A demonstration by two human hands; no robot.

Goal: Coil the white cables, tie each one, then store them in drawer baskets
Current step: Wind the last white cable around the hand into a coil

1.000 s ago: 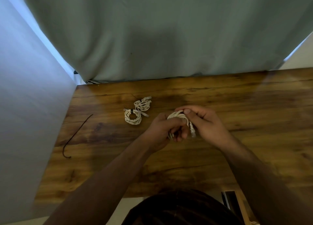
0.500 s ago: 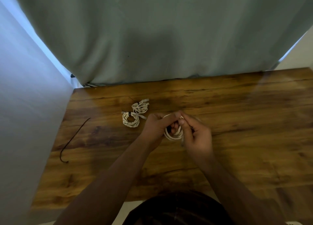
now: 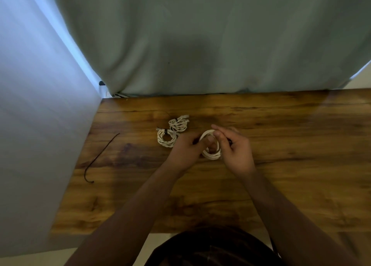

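Note:
A white cable coil (image 3: 210, 155) is held upright just above the wooden table (image 3: 281, 145). My left hand (image 3: 184, 151) grips its left side with fingers through the loop. My right hand (image 3: 234, 147) pinches the top right of the coil with thumb and fingers. Two tied white coils lie to the left: one with a dark tie (image 3: 166, 138), and another (image 3: 179, 123) behind it, touching it.
A loose dark tie strip (image 3: 100, 157) lies near the table's left edge. A grey-green curtain (image 3: 200, 45) hangs behind the table and a pale wall (image 3: 40, 125) runs along the left side. No drawer or basket is in view.
The coil has turned from lying across my fingers to standing as an open ring between both hands. My right hand shifted from over the coil to its right side.

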